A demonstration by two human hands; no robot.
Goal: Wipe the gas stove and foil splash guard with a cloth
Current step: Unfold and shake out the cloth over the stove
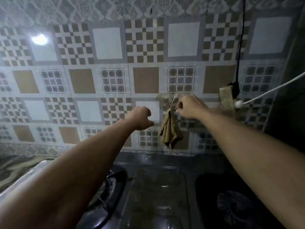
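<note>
My right hand has its fingers pinched at the top of the cloth, which hangs on the tiled wall above the gas stove. Left hand loosely curled, empty, beside it. Socket block and cables just right.

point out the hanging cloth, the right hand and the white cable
cloth [170, 129]: head view, middle of the hanging folds
right hand [191, 106]: head view, back of the hand
white cable [270, 90]: head view, mid-run of the cord
</note>
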